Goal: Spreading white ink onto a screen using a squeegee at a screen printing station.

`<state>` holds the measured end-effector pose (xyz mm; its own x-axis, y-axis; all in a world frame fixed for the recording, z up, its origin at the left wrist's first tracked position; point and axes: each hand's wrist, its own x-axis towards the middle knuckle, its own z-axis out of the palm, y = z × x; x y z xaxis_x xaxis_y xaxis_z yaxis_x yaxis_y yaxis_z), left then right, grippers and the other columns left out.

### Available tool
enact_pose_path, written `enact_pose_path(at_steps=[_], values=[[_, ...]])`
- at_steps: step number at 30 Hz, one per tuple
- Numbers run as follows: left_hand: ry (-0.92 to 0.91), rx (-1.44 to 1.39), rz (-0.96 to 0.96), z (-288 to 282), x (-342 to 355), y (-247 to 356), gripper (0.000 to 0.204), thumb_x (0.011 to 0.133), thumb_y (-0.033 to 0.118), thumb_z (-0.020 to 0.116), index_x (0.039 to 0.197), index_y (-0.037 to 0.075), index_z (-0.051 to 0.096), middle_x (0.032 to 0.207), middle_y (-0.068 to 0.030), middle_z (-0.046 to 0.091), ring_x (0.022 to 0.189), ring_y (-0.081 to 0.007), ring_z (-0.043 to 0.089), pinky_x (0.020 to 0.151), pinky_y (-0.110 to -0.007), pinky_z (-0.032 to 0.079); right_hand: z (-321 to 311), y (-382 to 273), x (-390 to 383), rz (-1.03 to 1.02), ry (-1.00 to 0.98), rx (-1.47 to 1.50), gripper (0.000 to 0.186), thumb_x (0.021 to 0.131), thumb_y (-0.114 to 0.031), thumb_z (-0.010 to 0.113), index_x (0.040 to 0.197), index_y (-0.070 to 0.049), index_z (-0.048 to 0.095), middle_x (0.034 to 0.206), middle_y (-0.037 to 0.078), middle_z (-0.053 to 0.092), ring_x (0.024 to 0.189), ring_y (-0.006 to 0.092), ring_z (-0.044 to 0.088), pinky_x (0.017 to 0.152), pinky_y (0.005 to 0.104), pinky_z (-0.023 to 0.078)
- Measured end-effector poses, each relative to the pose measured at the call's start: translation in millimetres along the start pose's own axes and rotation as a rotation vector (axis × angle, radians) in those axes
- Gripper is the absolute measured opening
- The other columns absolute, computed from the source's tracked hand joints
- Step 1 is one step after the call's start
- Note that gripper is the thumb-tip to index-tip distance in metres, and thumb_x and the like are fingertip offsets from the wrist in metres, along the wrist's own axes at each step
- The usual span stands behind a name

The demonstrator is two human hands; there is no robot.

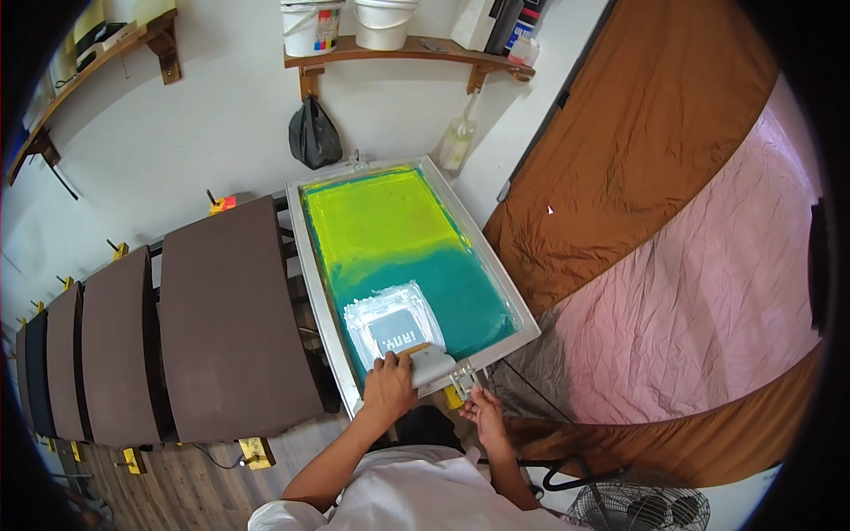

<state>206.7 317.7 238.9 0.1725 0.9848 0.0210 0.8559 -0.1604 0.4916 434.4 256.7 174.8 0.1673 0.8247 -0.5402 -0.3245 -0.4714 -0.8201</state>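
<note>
A screen printing frame (522, 332) lies before me, its mesh yellow-green at the far end and teal nearer me. White ink surrounds a stencil area (403, 327) with lettering at the near left. My left hand (390, 385) is closed on a squeegee (432, 363), which has a wooden edge and a pale, ink-coated face and rests at the near end of the screen. At the frame's near edge sits a metal clamp (463, 380). The fingers of my right hand (486, 414) are pinched together on its lower end.
Brown-covered printing boards (235, 310) stand in a row at left, with yellow brackets (257, 453). A wall shelf (407, 55) holds white buckets (382, 22); a black bag (314, 133) hangs below. Brown and pink fabric (655, 292) spreads at right, a fan (642, 506) at lower right.
</note>
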Motion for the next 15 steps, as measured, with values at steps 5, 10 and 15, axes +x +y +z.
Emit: enact_pose_path(at_steps=[5,10,15], values=[[0.0,0.044,0.026,-9,-2,6,0.04,0.067,0.013,0.076,0.101,0.002,0.058,0.101,-0.0167,0.06,0.091,-0.0343,0.064,0.073,-0.043,0.056,4,3,2,-0.073,0.005,-0.074,0.035,0.099,-0.037,0.057,0.082,-0.007,0.056,0.065,0.0,0.051,0.057,0.0125,0.054,0.054,0.0289,0.048],[0.006,0.016,0.008,-10,-3,8,0.041,0.067,0.011,0.075,0.102,0.003,0.058,0.102,-0.017,0.06,0.091,-0.0349,0.063,0.075,-0.043,0.055,0,5,4,-0.213,-0.014,-0.327,0.041,0.101,-0.038,0.054,0.079,-0.003,0.054,0.062,0.002,0.05,0.053,0.0125,0.055,0.05,0.0289,0.044],[0.01,-0.023,-0.011,-10,-6,10,0.046,0.064,0.01,0.076,0.106,0.005,0.059,0.102,-0.0175,0.06,0.093,-0.0367,0.063,0.08,-0.045,0.054,-1,-11,-1,-0.19,-0.066,-0.41,0.041,0.102,-0.037,0.052,0.078,-0.004,0.053,0.061,0.002,0.053,0.053,0.0121,0.056,0.052,0.0283,0.045]])
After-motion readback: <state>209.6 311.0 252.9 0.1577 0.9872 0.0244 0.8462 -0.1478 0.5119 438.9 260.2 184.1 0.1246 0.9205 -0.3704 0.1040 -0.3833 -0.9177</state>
